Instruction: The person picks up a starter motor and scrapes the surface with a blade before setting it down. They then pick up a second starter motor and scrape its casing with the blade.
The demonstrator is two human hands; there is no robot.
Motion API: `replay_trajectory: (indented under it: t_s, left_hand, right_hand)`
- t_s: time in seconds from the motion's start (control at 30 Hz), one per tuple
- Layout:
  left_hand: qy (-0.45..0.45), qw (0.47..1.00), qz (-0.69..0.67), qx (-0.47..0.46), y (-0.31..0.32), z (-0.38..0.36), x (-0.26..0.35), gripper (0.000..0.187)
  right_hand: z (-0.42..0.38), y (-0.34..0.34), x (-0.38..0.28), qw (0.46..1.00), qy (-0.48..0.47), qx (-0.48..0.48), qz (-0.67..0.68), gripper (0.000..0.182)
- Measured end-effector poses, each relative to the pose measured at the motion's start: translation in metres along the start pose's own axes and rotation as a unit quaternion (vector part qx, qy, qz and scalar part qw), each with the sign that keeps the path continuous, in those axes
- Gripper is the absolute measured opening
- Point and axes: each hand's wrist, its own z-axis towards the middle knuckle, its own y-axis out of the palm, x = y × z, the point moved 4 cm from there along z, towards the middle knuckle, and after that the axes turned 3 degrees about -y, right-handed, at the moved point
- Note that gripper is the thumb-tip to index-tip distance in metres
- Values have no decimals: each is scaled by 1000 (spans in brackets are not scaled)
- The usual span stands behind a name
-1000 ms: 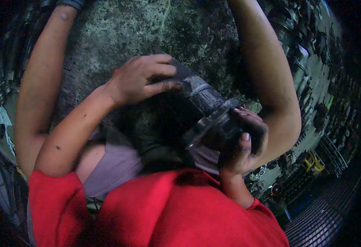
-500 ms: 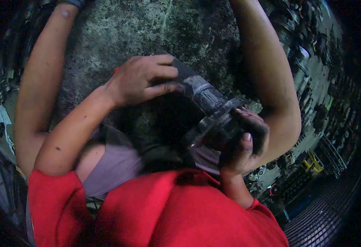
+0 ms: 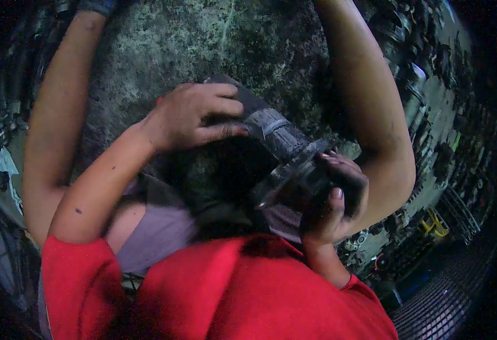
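Observation:
A dark, greasy metal part with a round shaft and a wide flange [image 3: 291, 170] lies slantwise between my hands, above my lap. My right hand [image 3: 342, 195] is wrapped round its thick near end behind the flange, thumb on top, with blackened fingers. My left hand [image 3: 194, 116] is curled over the far, narrower end, its thumb against the near side and the fingers over the top. The shaft [image 3: 279, 133] has a paler, scuffed band between the hand and the flange. A dark tip of the far end shows beyond my left fingers.
Stained concrete floor [image 3: 169, 39] spreads between my bent legs. At right are many scattered metal parts, a yellow item [image 3: 434, 222] and a black grid crate [image 3: 438, 306]. A white cloth [image 3: 2, 164] hangs at the left.
My left hand has shifted slightly, and a little more of the part's far end shows past its fingers. My right hand keeps its hold on the flange end.

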Motion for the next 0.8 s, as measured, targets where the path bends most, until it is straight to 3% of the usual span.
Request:
replay_trajectory:
  t_s: [0.13,0.23,0.47,0.53,0.67,0.73,0.8]
  left_hand:
    - [-48,998,2,-32,1,11,-1,29]
    - [-35,999,20,11,4,13,-3,32]
    - [-22,1000,13,3,-3,6,4,32]
    - [-85,995,44,-28,-2,16,-4,32]
    - [-67,996,51,11,-10,6,0,33]
    - [-96,994,40,-27,-21,6,-1,37]
    - [-118,991,62,1,-36,9,-2,40]
  right_hand:
    - [0,0,-1,1000,2,-3,19,40]
    - [2,2,-3,1000,4,-2,18,40]
    - [0,0,-1,1000,1,-13,19,40]
    - [1,0,-1,1000,2,-14,19,37]
    - [3,-3,-1,999,-20,-26,-11,34]
    - [5,-4,-4,999,-23,-26,-8,34]
    - [5,-2,-5,1000,-8,-26,2,33]
